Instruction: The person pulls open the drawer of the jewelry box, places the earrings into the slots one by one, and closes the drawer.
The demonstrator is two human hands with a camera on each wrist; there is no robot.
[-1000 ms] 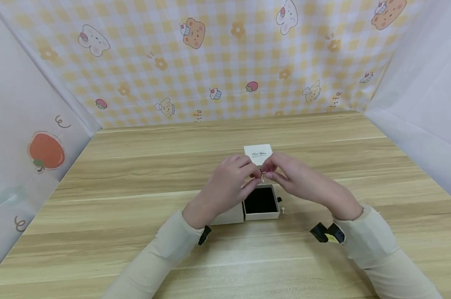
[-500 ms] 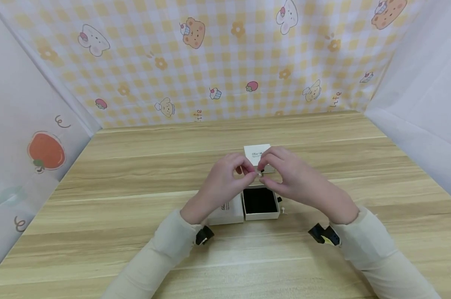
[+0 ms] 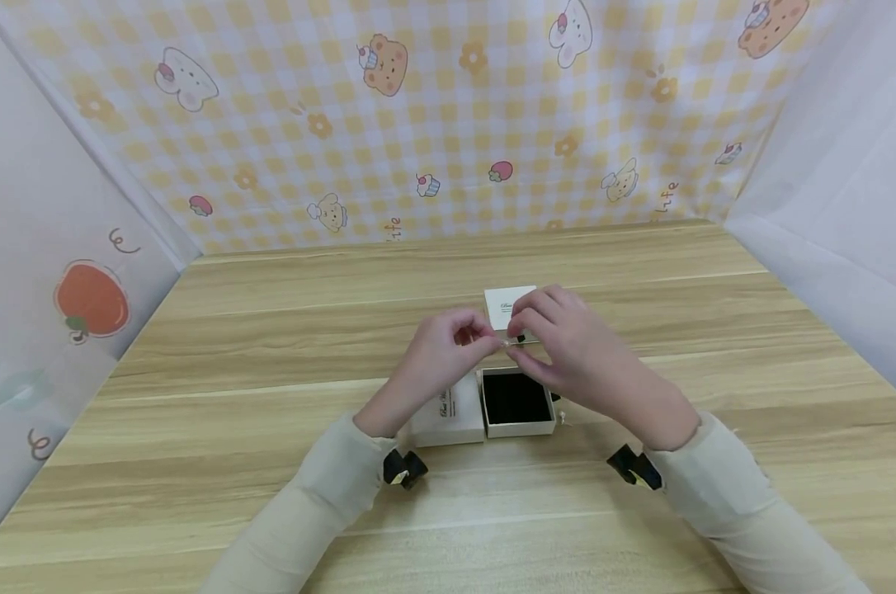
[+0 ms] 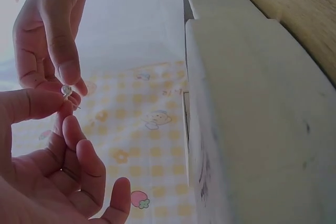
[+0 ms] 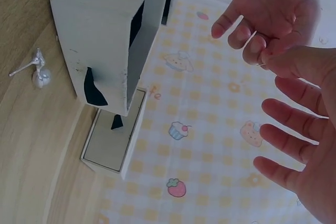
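A small pearl earring [image 4: 66, 90] with a thin post is pinched between the thumb and index finger of my left hand [image 3: 442, 351]. My right hand [image 3: 577, 351] is close on its other side, its thumb reaching to the earring and the left fingertips. In the right wrist view, the right fingers [image 5: 289, 114] lie loosely apart from that thumb. Below both hands sits a pulled-out white box drawer [image 3: 522, 430] with black lining, its white sleeve [image 3: 448, 425] adjoining on the left. A second pearl earring [image 5: 41, 74] rests on the table beside the drawer.
Behind the drawer stands another white box [image 3: 498, 301] with dark lettering and a black pull tab [image 5: 116, 123], partly hidden by the right hand. The wooden table [image 3: 307, 330] meets a yellow checked cloth [image 3: 448, 124] at the back.
Both hands have shifted slightly left. The right fingers have spread apart from their earlier pinch, while the left hand keeps its pinch on the earring. Boxes and second earring are unmoved.
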